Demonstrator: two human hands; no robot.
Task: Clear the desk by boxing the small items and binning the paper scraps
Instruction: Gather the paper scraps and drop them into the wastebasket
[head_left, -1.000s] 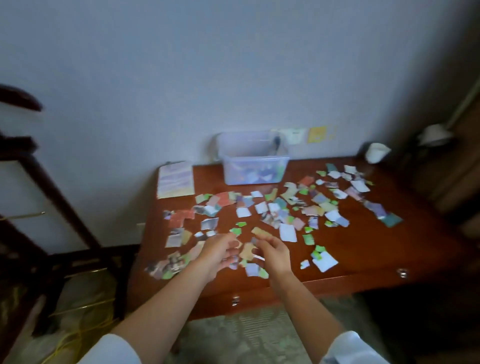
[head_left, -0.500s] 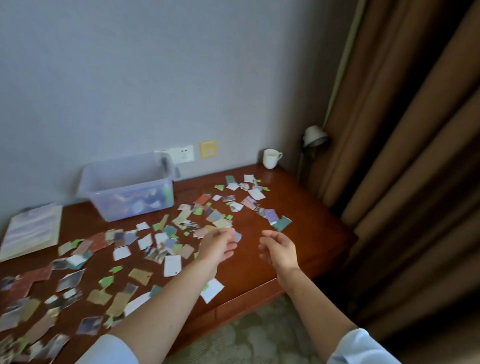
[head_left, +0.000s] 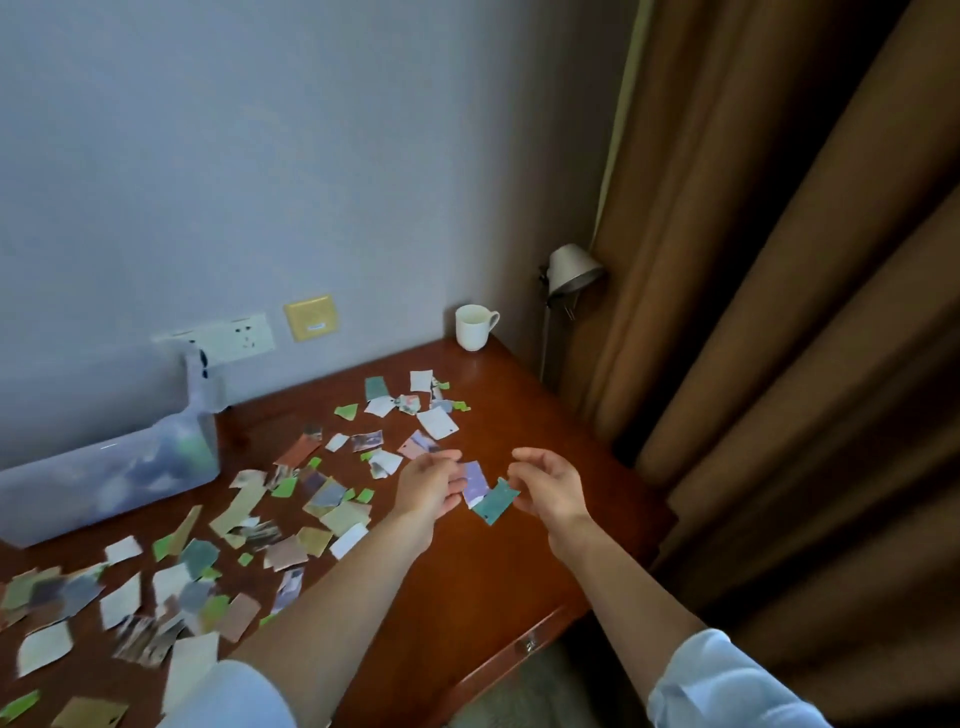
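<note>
Table (head_left: 493, 571): wooden, strewn with paper scraps (head_left: 343, 517). Box (head_left: 104, 478): clear plastic, set back left against the wall. Left hand (head_left: 431, 488): held over the table, fingers curled; any contents cannot be told. Right hand (head_left: 550, 483): fingers loosely apart, nothing held. Teal scrap (head_left: 496, 501): laid between the hands. Mug (head_left: 471, 327): stood at the far corner.
</note>
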